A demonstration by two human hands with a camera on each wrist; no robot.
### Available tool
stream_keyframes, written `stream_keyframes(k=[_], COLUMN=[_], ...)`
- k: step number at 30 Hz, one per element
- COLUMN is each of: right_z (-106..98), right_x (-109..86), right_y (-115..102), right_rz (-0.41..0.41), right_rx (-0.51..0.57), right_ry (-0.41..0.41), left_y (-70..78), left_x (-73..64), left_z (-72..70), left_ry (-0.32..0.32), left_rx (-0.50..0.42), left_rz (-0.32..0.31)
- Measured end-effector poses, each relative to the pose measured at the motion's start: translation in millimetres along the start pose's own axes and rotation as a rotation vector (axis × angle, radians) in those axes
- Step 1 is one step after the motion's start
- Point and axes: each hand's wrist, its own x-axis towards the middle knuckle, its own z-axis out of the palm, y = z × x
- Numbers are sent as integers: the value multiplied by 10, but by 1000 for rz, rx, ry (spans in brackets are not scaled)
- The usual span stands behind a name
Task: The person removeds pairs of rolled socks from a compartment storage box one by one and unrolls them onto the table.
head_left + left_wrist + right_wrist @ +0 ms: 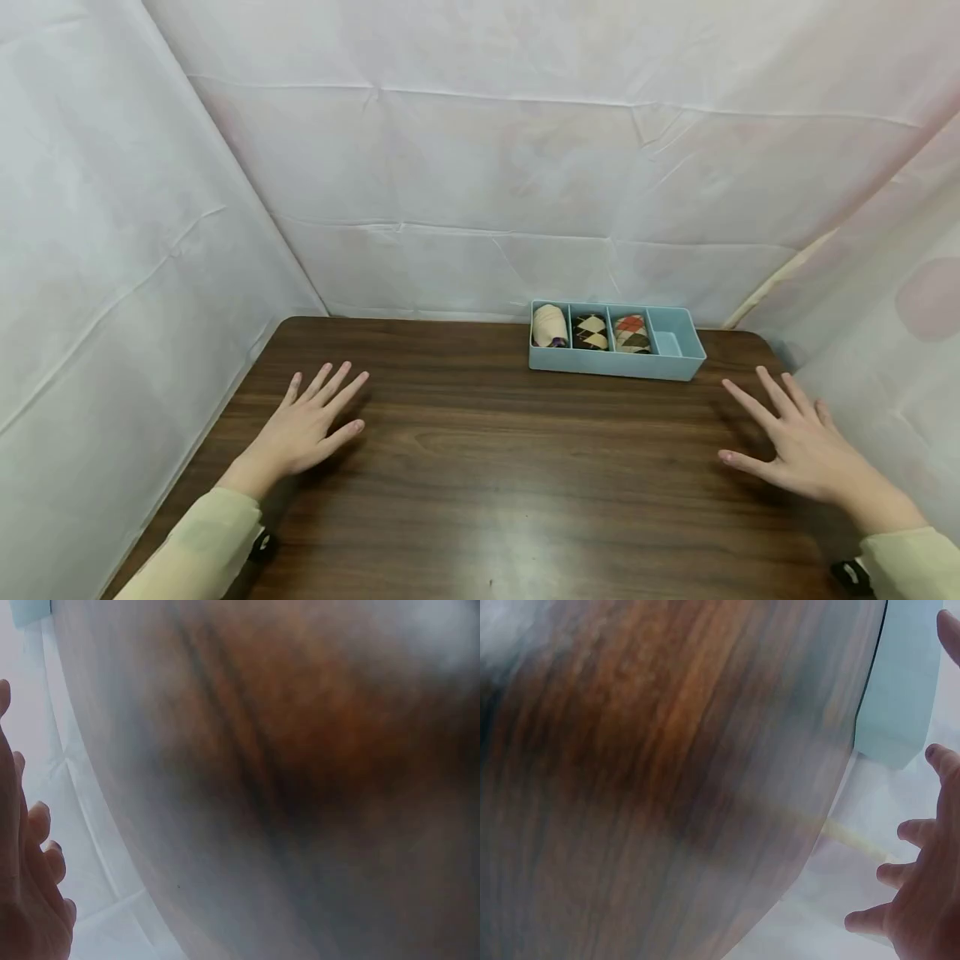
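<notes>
My left hand (303, 427) hovers over the left part of the table with fingers spread and nothing held. On the right side, my right hand (802, 442) is likewise spread and holds nothing, nearest to the light blue divided box (611, 363). From the left, the box holds a rolled cream sock (550, 323), a rolled black and cream argyle sock (590, 330) and a rolled beige sock with red and dark diamonds (632, 332). Its rightmost compartment (671, 333) shows a bare bottom. The right wrist view has the box's end (900, 690) beyond the fingertips.
The brown wooden table (450, 467) has rounded far corners. White cloth walls (480, 167) stand behind it and on both sides, and the box sits close to the back one. Dark bands (262, 546) circle the wrists by the pale sleeves.
</notes>
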Motion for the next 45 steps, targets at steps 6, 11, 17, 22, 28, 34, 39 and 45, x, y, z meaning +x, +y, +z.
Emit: stream_keyframes(k=[6, 11, 17, 22, 28, 34, 39, 45], right_z=[-24, -45, -75, -101, -179, -286, -301, -277], right_x=[-24, -26, 4, 42, 195, 512, 749, 1036], right_y=[38, 57, 63, 50, -30, -217, -394, -706], right_rz=[16, 13, -4, -4, -42, -114, -113, -127], right_rx=[17, 9, 20, 82, 121, 138, 200, 212], right_ry=[-2, 6, 15, 65, 145, 196, 160, 170], left_y=[49, 64, 77, 160, 404, 769, 1109, 1502], left_x=[-9, -26, -24, 86, 361, 774, 1128, 1470], left_z=[-16, -35, -91, -137, -199, -193, -139, -70], left_ry=[17, 11, 8, 16, 20, 96, 132, 180], left_rx=[-11, -17, -31, -91, -219, -331, -487, -747], left_rz=[2, 0, -12, -35, -57, -11, 1, -8])
